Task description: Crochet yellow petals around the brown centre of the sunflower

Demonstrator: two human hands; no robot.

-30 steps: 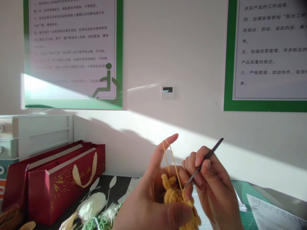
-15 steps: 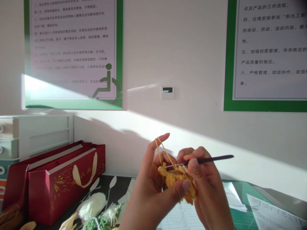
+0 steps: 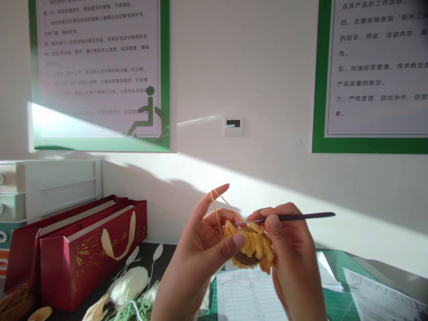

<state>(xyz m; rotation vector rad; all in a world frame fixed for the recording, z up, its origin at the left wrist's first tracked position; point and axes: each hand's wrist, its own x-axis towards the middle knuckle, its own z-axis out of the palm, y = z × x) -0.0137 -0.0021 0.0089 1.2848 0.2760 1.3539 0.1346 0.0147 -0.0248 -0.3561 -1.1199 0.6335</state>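
Note:
My left hand pinches a yellow crochet piece between thumb and fingers. The piece has a brown round centre ringed with ruffled yellow-orange petals, like a small sunflower. A strand of golden yarn runs up from it and loops over my raised left index finger. My right hand grips a slim dark-handled crochet hook that lies almost level. Its metal tip reaches into the upper edge of the piece. Part of the piece is hidden behind my right fingers.
Red gift bags stand at the left before a white drawer unit. A white yarn ball and green yarn lie on the dark table. A printed sheet and green cutting mat lie below my hands.
The crochet piece has turned, now showing more petals and its brown centre. Both hands have shifted slightly left, and the hook has swung from steeply tilted to nearly level.

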